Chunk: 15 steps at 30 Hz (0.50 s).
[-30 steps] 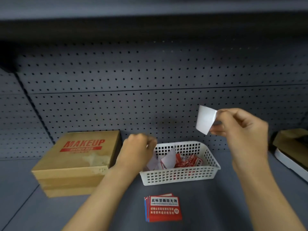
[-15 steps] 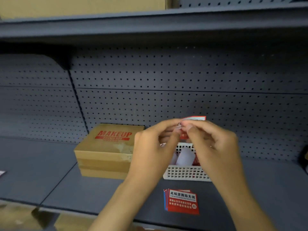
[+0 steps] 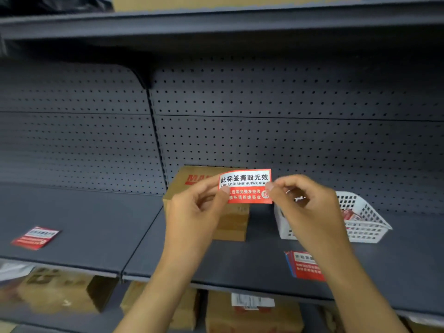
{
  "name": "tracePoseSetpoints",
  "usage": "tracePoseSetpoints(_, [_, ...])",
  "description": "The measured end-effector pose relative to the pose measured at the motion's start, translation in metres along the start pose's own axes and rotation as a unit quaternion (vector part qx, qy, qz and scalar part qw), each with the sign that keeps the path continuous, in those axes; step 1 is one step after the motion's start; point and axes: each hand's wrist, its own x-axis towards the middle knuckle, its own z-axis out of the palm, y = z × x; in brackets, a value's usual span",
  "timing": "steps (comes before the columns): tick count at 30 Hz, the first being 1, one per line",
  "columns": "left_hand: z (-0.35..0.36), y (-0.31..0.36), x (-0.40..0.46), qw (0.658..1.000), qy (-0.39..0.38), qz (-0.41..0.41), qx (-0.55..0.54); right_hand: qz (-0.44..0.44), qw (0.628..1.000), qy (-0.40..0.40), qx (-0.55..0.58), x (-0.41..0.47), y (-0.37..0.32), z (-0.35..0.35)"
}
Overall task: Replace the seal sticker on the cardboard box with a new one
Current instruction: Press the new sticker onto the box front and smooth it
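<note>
A red and white seal sticker is held flat in the air between both hands, printed side toward me. My left hand pinches its left edge and my right hand pinches its right edge. Behind the sticker and my left hand stands the brown cardboard box with red lettering on its lid, on the dark shelf. Much of the box is hidden by my left hand and the sticker.
A white mesh basket with red scraps stands right of the box. A stack of red stickers lies near the shelf's front edge, partly under my right forearm. Another red sticker lies far left. Cardboard boxes fill the lower shelf.
My hands came together from apart, then spread the sticker out flat with its printed side showing. The view has shifted left, so the box and basket now sit further right.
</note>
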Motion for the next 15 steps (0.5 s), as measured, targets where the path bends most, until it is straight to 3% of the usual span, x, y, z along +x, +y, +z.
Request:
tracePoseSetpoints(8, [-0.062, -0.052, -0.006, 0.990, -0.002, 0.037, 0.139, -0.025, 0.998, -0.009, -0.051, -0.043, 0.015, 0.082])
tracePoseSetpoints(15, [-0.071, -0.104, -0.008, 0.986, 0.001, -0.012, 0.166, 0.007, 0.996, -0.019, -0.091, -0.060, 0.053, 0.121])
